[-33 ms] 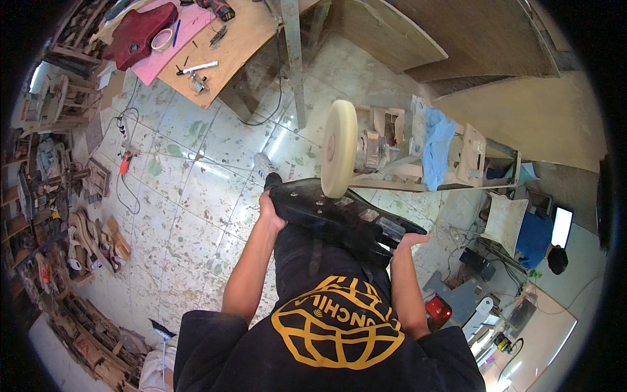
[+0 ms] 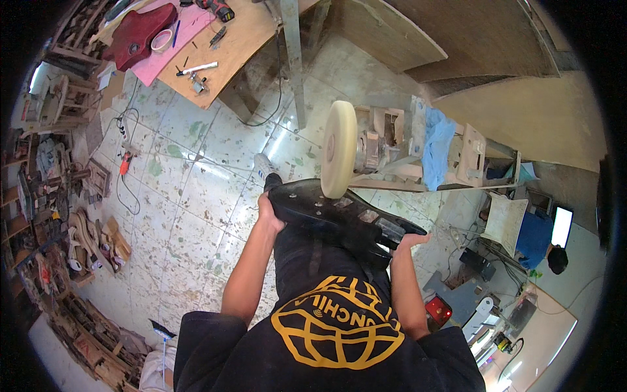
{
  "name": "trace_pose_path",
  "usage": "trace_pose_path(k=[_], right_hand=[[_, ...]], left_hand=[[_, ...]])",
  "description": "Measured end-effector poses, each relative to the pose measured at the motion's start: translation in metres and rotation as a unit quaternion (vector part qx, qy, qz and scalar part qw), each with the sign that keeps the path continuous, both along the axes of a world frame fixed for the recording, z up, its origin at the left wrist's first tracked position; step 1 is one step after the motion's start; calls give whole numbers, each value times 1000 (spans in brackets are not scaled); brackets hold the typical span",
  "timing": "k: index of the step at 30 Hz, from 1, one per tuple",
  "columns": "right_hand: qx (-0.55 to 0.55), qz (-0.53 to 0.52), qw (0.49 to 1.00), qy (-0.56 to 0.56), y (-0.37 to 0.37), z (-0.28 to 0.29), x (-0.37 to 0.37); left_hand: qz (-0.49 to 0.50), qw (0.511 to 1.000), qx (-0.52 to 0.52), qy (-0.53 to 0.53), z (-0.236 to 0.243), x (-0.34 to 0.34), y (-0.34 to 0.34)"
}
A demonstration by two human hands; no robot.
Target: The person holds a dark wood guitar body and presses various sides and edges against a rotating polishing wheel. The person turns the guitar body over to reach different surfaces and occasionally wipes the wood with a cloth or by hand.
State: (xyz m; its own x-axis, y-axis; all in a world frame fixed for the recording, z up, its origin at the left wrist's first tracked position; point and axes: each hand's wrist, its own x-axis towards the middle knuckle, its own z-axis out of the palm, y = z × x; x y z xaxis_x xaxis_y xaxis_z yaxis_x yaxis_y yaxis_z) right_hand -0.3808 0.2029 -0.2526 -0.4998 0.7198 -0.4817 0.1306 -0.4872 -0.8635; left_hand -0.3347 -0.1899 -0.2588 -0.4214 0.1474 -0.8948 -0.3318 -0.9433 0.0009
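A glossy black guitar body [image 2: 300,202], with cut-out pockets and holes in its face, lies across the front of me. My left hand [image 2: 270,210] grips its rounded left end, and my right hand [image 2: 406,243] holds it by the narrower right end, under a horn. The pale cream buffing wheel [image 2: 339,149] stands upright just beyond the body, its lower rim at the body's far edge; whether they touch I cannot tell. The wheel is mounted on a dusty machine stand [image 2: 386,140] with a blue cloth [image 2: 436,147] draped over it.
A bench [image 2: 186,91] at the top left holds a red guitar body [image 2: 134,42], tape and tools. An orange power tool [image 2: 125,163] with a cord lies on the tiled floor. Wood pieces [image 2: 98,245] crowd the left. A person in blue [image 2: 532,238] is at the right near a bright screen [image 2: 562,228].
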Motion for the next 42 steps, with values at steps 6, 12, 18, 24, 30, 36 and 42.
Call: trace_pose_path(k=[6,12,18,24,30,36,42], right_hand=[[4,-7,1000,2,9,18,12],[16,-3,1000,10,34,49,17],[23,-1,1000,14,58,82,32],[-5,10,1000,14,58,78,39],[-58,27,998,13,34,41,31],[-80,26,996,12,18,22,31],[-74,28,997,22,33,42,35]], left_hand=[[4,1000,5,1,43,-1,8],[-17,999,51,-5,26,-6,40],[-46,997,64,-8,34,-13,69],[-20,999,44,10,52,1,59],[4,1000,4,9,68,20,21],[36,998,-52,12,94,30,0],[23,998,-57,-5,103,32,12]])
